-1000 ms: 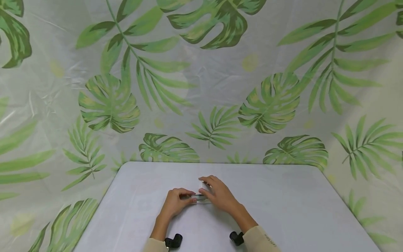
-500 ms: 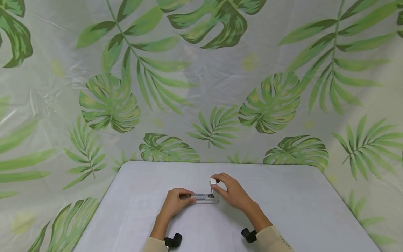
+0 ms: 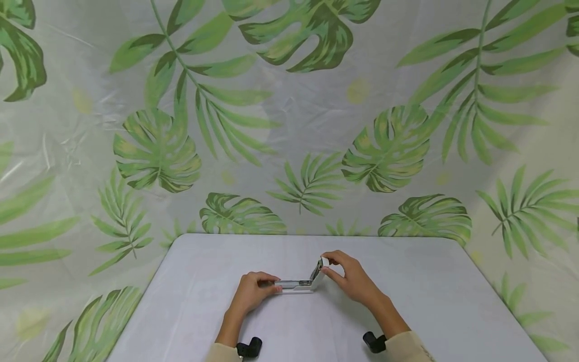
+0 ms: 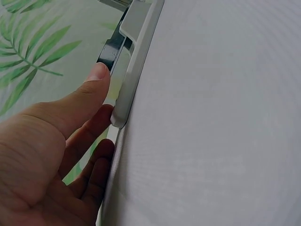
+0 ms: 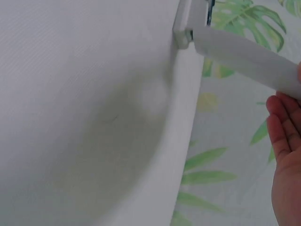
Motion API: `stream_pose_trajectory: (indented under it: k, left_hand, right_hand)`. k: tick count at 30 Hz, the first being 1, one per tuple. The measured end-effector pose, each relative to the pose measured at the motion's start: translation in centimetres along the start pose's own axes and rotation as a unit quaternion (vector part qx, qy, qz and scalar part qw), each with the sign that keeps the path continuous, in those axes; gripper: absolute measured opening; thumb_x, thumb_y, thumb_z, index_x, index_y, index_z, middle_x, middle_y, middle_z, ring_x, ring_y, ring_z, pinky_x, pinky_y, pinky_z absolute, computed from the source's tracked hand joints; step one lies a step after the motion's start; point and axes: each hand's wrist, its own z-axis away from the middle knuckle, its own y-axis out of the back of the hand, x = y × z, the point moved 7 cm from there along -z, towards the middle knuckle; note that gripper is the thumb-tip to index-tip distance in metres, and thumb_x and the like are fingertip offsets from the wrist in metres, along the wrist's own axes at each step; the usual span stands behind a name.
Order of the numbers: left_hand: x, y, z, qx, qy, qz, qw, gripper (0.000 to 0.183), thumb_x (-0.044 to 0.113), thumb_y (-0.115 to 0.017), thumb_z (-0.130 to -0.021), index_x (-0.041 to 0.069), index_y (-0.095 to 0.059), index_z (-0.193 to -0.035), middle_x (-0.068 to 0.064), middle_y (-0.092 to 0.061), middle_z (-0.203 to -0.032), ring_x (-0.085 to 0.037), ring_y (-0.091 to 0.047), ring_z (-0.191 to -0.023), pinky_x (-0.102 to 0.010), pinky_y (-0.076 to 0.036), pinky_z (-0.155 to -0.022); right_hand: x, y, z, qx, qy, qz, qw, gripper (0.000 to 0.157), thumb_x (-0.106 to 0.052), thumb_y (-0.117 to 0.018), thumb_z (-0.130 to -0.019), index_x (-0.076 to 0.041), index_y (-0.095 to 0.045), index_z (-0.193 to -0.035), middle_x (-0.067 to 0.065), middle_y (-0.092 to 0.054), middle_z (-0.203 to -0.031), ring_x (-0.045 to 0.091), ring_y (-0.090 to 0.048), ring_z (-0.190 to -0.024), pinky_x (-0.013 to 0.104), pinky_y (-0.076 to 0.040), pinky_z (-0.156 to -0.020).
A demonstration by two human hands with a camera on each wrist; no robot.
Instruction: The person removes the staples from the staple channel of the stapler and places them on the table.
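Observation:
A white stapler (image 3: 296,291) lies lengthwise near the middle of the table, its lid (image 3: 316,279) swung up and leaning right from the hinge. My left hand (image 3: 254,292) pinches the stapler's left end between thumb and fingers. In the left wrist view, the thumb presses the dark tip of the magazine (image 4: 111,51), above the pale base (image 4: 134,77). The free end of the lid is pinched by my right hand (image 3: 352,280). The right wrist view shows the lid (image 5: 249,60) stretching from the hinge to the right hand (image 5: 290,155), whose thumb is mostly out of frame.
A white cloth covers the table (image 3: 217,261). Behind it hangs a leaf-patterned sheet (image 3: 312,125). Black wrist cameras sit at the left cuff (image 3: 250,347) and right cuff (image 3: 374,343).
My right hand has moved right with the lid, swinging it from upright over to a rightward lean and uncovering the magazine. My left hand has stayed at the stapler's left end.

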Motion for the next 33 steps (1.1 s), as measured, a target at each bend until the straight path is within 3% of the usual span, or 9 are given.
stream_pose_trajectory:
  k: [8, 14, 27, 33]
  left_hand:
    - [0.2, 0.4, 0.0, 0.005, -0.006, 0.002, 1.0000, 0.024, 0.039, -0.088, -0.080, 0.025, -0.084, -0.099, 0.004, -0.079, -0.103, -0.022, -0.070, -0.103, -0.041, -0.054, -0.090]
    - [0.1, 0.4, 0.0, 0.003, -0.003, 0.006, 1.0000, 0.025, 0.039, -0.089, -0.080, 0.024, -0.084, -0.099, 0.006, -0.079, -0.102, -0.019, -0.069, -0.102, -0.038, -0.053, -0.090]
    - [-0.2, 0.0, 0.1, -0.002, 0.002, 0.008, 1.0000, 0.025, 0.038, -0.088, -0.080, 0.025, -0.084, -0.100, 0.005, -0.079, -0.104, -0.023, -0.070, -0.107, -0.045, -0.054, -0.096]
    - [-0.1, -0.1, 0.1, 0.001, 0.007, 0.017, 0.9998, 0.023, 0.037, -0.088, -0.081, 0.025, -0.083, -0.101, 0.005, -0.079, -0.103, -0.022, -0.070, -0.107, -0.045, -0.054, -0.095]
  right_hand:
    - [2.0, 0.8, 1.4, 0.010, -0.015, -0.018, 1.000, 0.038, -0.024, -0.069, -0.100, -0.012, -0.063, -0.136, 0.004, -0.069, -0.126, 0.026, -0.068, -0.109, 0.052, -0.056, -0.093]
    - [3.2, 0.9, 2.2, 0.011, -0.016, -0.013, 1.000, 0.037, -0.022, -0.070, -0.099, -0.014, -0.064, -0.135, 0.002, -0.070, -0.125, 0.021, -0.068, -0.107, 0.049, -0.057, -0.093]
    - [6.1, 0.4, 4.6, -0.022, -0.087, 0.011, 0.996, 0.039, -0.024, -0.071, -0.099, -0.012, -0.063, -0.134, 0.002, -0.069, -0.126, 0.025, -0.067, -0.113, 0.049, -0.055, -0.097]
    - [6.4, 0.2, 5.1, -0.021, -0.081, 0.021, 0.996, 0.040, -0.023, -0.072, -0.098, -0.009, -0.064, -0.134, 0.004, -0.069, -0.128, 0.026, -0.068, -0.113, 0.048, -0.056, -0.096]
